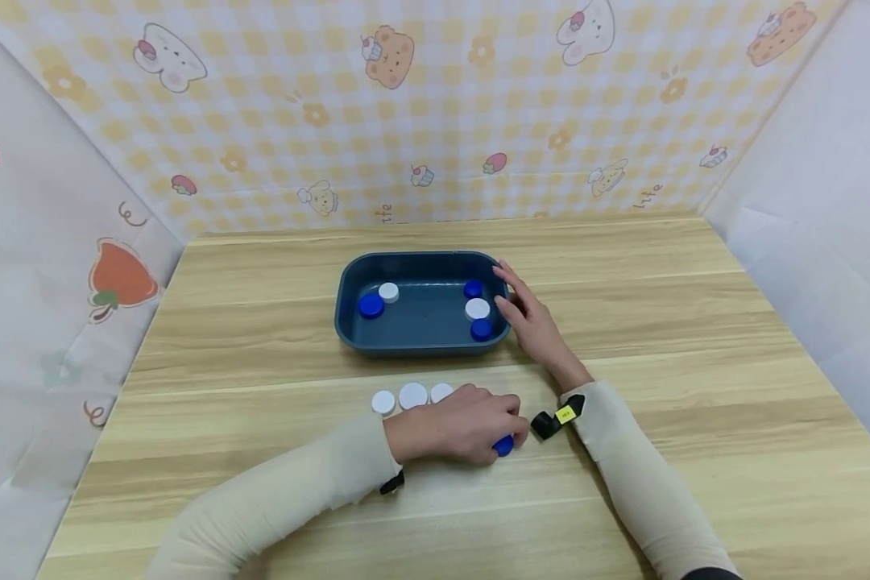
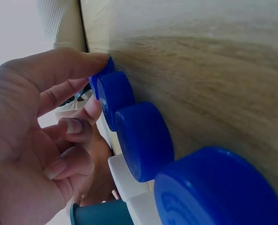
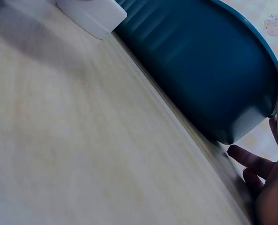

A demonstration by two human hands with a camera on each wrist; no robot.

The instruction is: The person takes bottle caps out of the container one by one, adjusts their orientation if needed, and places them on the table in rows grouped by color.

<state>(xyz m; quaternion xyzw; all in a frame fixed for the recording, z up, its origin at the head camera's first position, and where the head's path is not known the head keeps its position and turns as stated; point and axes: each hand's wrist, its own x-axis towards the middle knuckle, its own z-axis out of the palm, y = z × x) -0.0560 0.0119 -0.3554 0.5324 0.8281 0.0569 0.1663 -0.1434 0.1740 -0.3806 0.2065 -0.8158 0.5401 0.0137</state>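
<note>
Blue cap (image 1: 504, 445) lies flat under left hand (image 1: 458, 424) fingers (image 2: 68, 68).

wooden table (image 1: 696, 322), cartoon-patterned backdrop (image 1: 478, 105)

sleeves: I wear long, snug cream sleeves on both arms, ending at the wrists | left wrist: small black device (image 1: 391, 483) at my cuff | right wrist: black device (image 1: 557, 419) with a yellow label | my hands: bare, no rings or gloves
</note>
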